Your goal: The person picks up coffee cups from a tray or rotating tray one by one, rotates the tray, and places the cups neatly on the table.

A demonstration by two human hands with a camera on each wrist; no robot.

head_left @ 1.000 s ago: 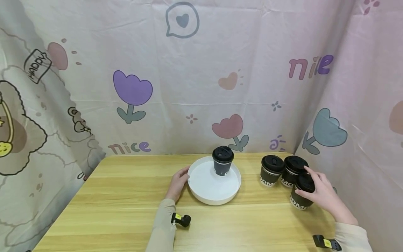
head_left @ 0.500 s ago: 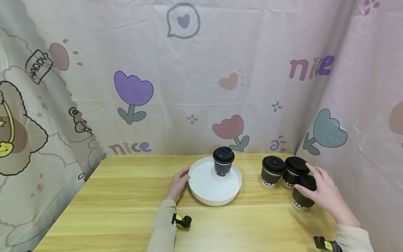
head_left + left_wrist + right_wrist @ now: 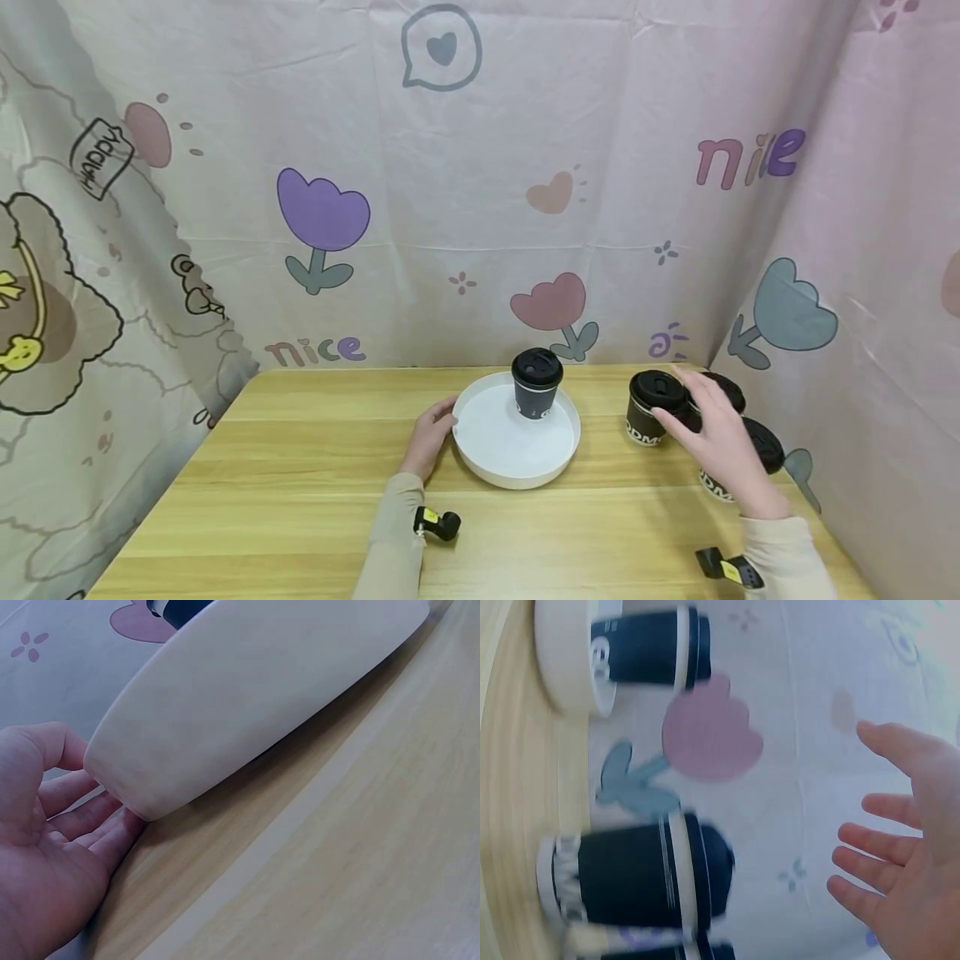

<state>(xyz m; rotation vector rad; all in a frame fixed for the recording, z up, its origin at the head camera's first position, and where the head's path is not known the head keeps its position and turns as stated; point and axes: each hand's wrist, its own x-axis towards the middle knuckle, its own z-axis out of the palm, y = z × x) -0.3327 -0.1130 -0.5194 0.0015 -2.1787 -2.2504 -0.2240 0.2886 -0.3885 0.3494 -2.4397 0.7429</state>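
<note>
A round white tray [image 3: 517, 446] with a raised rim lies on the table, bearing one lidded black paper coffee cup [image 3: 536, 392] near its back. My left hand [image 3: 430, 437] holds the tray's left edge; in the left wrist view its thumb is at the rim and its fingers are at the lower edge. On the right, my right hand [image 3: 716, 437] hovers with spread fingers over three more lidded cups: a left cup [image 3: 647, 408], a back cup [image 3: 731, 390] partly hidden, and a front cup [image 3: 767, 446] behind the wrist. Nothing is between its fingers in the right wrist view.
The light wooden table [image 3: 300, 500] ends at a printed curtain [image 3: 450, 208] behind and at both sides. The three cups stand close together near the right curtain. Each wrist wears a small black camera.
My right hand has left the front cup and moved left and upward toward the left cup. The front cup stays on the table. The left hand and tray hold still.
</note>
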